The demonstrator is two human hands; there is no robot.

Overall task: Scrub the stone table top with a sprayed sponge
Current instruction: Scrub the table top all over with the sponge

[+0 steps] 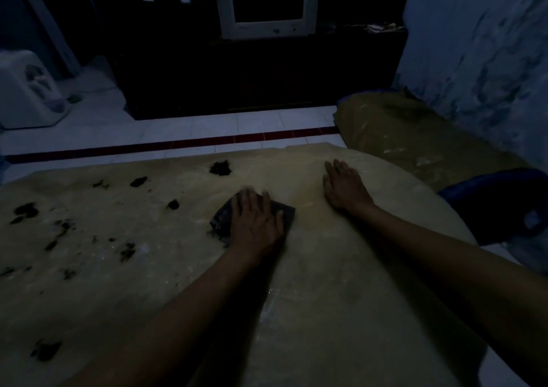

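Observation:
The room is dim. A pale yellowish stone table top (326,297) fills the lower frame, with several dark dirt patches (221,168) scattered over its left half. My left hand (255,223) lies flat on a dark sponge (221,219), pressing it onto the stone near the middle; its fingers look slightly blurred. The sponge shows on both sides of that hand. My right hand (344,186) rests open and flat on the stone to the right, fingers spread, holding nothing.
A white tiled floor with a red stripe (178,146) lies beyond the table. A dark cabinet with a white monitor (267,3) stands behind. A second yellowish slab (400,128) and a blue chair (504,202) sit on the right. A white appliance (26,90) is far left.

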